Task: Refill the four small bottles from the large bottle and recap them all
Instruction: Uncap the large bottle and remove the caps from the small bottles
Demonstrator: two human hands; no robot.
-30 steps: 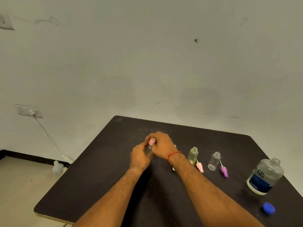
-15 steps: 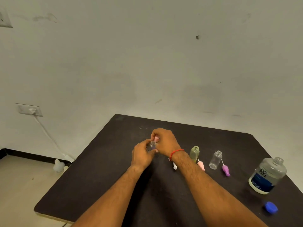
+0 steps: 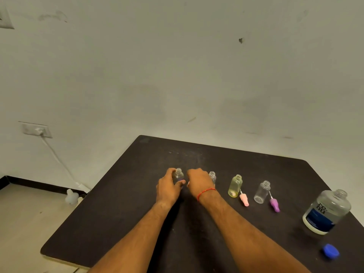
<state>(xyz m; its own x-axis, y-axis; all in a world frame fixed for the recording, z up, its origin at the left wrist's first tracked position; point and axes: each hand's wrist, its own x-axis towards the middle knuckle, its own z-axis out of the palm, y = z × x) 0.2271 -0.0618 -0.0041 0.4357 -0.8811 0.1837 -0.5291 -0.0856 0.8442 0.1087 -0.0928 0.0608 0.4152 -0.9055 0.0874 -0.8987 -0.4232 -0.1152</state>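
My left hand (image 3: 169, 189) wraps around a small clear plastic bottle (image 3: 178, 175) with no cap, standing on the dark table (image 3: 122, 209). My right hand (image 3: 199, 182) is curled just beside it; I cannot tell what it holds.

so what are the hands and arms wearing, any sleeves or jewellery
Both forearms are bare, with no sleeves, gloves or watch in view. The right hand has a thin red thread bracelet around its wrist. The left hand wears nothing, and no rings show on the fingers.
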